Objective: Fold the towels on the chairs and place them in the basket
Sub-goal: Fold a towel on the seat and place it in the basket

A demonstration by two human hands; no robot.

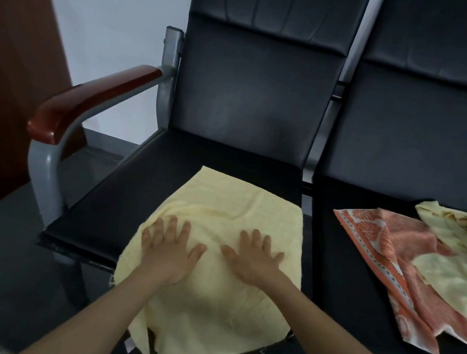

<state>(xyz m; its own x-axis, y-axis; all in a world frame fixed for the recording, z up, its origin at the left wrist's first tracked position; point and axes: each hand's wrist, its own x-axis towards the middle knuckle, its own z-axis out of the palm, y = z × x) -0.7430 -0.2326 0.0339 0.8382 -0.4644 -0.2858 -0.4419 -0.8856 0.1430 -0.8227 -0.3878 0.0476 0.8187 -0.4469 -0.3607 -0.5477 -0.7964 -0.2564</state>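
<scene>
On the seat of the left chair (108, 204) a yellow towel (202, 311) lies spread out in a single layer, with both of the person's bare forearms reaching in over it. Its long axis runs from the back of the seat toward the person. The far edge sits partway across the dark cushion and slants a little, so the far left corner points at the backrest. The near end spills over the front lip of the seat and hangs down, ragged at the hem. A soft ridge of wrinkles crosses the cloth just beyond the fingertips.

The left hand (169, 248) lies palm down near the towel's left edge, fingers straight and spread, gripping nothing. The right hand (253, 261) lies flat just beside it, fingers likewise fanned on the cloth, the two thumbs turned toward each other with a small gap between.

On the right chair (333, 257) an orange towel (381, 249) with a white patterned border lies crumpled, its length running diagonally toward the front edge. A cream towel (464, 273) is heaped partly over it. A reddish wooden armrest (92, 102) on a grey frame flanks the left chair, and a brown wooden cabinet (5, 68) stands beyond it by the pale wall
</scene>
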